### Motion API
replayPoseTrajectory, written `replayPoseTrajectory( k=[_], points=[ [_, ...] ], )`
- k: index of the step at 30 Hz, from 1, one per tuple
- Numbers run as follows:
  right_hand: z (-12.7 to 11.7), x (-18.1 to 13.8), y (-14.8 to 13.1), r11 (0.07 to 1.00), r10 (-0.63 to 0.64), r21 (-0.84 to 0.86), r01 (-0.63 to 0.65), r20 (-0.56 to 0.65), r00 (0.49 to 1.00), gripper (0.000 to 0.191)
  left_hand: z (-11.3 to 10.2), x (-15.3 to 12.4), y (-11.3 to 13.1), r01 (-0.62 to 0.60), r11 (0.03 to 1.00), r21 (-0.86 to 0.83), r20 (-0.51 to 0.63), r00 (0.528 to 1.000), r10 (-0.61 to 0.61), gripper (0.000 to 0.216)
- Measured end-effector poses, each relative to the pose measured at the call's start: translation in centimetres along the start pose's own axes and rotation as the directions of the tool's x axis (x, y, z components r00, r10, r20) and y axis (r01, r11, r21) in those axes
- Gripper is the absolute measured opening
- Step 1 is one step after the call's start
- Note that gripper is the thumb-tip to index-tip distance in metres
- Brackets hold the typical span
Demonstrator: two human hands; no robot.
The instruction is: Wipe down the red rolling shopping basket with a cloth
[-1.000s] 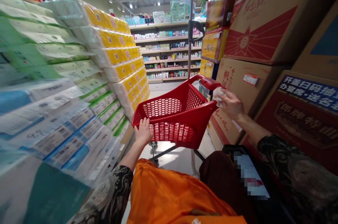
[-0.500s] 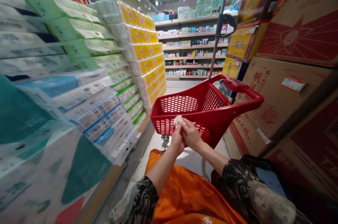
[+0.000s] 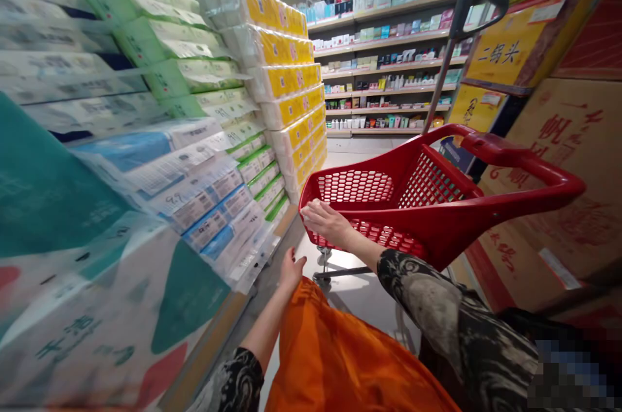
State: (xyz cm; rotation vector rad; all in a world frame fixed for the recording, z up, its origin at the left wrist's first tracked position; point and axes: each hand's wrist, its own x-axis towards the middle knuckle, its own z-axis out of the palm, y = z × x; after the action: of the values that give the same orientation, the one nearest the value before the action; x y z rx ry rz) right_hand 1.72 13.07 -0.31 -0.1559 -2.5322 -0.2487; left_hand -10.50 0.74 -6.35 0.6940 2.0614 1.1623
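A red plastic shopping cart [image 3: 354, 214] with a honeycomb mesh basket stands in front of me, its push handle toward the right. My right hand [image 3: 328, 223] is at the basket's near left corner, fingers closed over a crumpled whitish wad [image 3: 306, 209], probably tissue or cloth, mostly covered by the fingers. The wad looks pressed against the red rim. Lower and to the left, my left hand [image 3: 291, 269] is apart from the cart, thumb and fingers spread, nothing in it. Orange fabric [image 3: 340, 354] covers my front below the hands.
Stacked tissue packs [image 3: 194, 185] line the left side, with yellow-banded packs [image 3: 286, 72] farther along. Cardboard cartons [image 3: 573, 179] rise on the right. A pole with a dark grey loop handle [image 3: 466, 17] stands behind the cart. Product shelves [image 3: 383, 68] cross the far end.
My hands have separated. The right moved with the wad to the basket's left corner; the left dropped down and left. The view has shifted, and the cart appears larger and farther right.
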Motion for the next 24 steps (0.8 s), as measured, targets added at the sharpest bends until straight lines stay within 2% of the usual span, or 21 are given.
replayPoseTrajectory(
  k=[2, 3, 6, 9, 12, 14, 16, 18, 20, 22, 24],
  points=[
    [2.4, -0.7, -0.1, 0.999, -0.031, -0.011, 0.032, 0.047, 0.998, 0.038, -0.9, 0.4, -0.9, -0.103, 0.977, 0.187, -0.02, 0.994, 0.108, 0.054],
    [3.7, -1.6, -0.4, 1.0, -0.023, -0.014, 0.024, 0.071, 0.997, 0.04, -1.0, 0.4, -1.2, -0.167, 0.936, 0.309, -0.011, 0.984, 0.179, 0.055],
    [6.6, -5.3, -1.8, 0.997, 0.073, -0.051, -0.066, 0.167, 0.983, 0.042, -0.5, -0.2, -1.3, -0.288, 0.743, 0.605, 0.067, 0.947, 0.313, 0.058],
    [6.7, -7.9, -2.5, 0.991, 0.12, -0.078, -0.104, 0.232, 0.965, 0.04, 0.8, -0.9, -0.6, -0.337, 0.564, 0.753, 0.149, 0.924, 0.353, 0.063],
    [4.0, -7.1, -1.6, 0.995, 0.075, -0.07, -0.067, 0.118, 0.99, 0.038, 2.0, -1.2, 0.4, -0.368, 0.467, 0.804, 0.17, 0.895, 0.411, 0.066],
    [2.1, -5.6, -0.4, 0.99, 0.106, -0.09, -0.106, -0.001, 0.994, 0.041, 2.5, -1.2, 1.0, -0.357, 0.449, 0.819, 0.144, 0.885, 0.443, 0.067],
    [1.3, -4.8, 0.5, 0.98, 0.164, -0.106, -0.17, -0.062, 0.985, 0.044, 3.0, -1.2, 1.3, -0.349, 0.428, 0.834, 0.133, 0.88, 0.456, 0.067],
    [1.8, -5.6, 0.8, 0.977, 0.186, -0.096, -0.188, -0.022, 0.982, 0.045, 3.4, -1.6, 1.5, -0.368, 0.39, 0.844, 0.164, 0.87, 0.465, 0.067],
    [3.3, -7.8, 0.2, 0.978, 0.203, -0.075, -0.197, 0.097, 0.974, 0.044, 3.9, -2.3, 1.4, -0.411, 0.343, 0.845, 0.22, 0.851, 0.477, 0.068],
    [4.8, -10.5, -0.7, 0.96, 0.279, -0.074, -0.269, 0.223, 0.934, 0.042, 4.5, -3.1, 1.1, -0.458, 0.301, 0.836, 0.281, 0.83, 0.481, 0.069],
    [5.2, -12.4, -1.4, 0.943, 0.332, -0.08, -0.323, 0.279, 0.901, 0.039, 5.1, -3.9, 0.7, -0.484, 0.28, 0.829, 0.322, 0.822, 0.469, 0.07]
  ],
)
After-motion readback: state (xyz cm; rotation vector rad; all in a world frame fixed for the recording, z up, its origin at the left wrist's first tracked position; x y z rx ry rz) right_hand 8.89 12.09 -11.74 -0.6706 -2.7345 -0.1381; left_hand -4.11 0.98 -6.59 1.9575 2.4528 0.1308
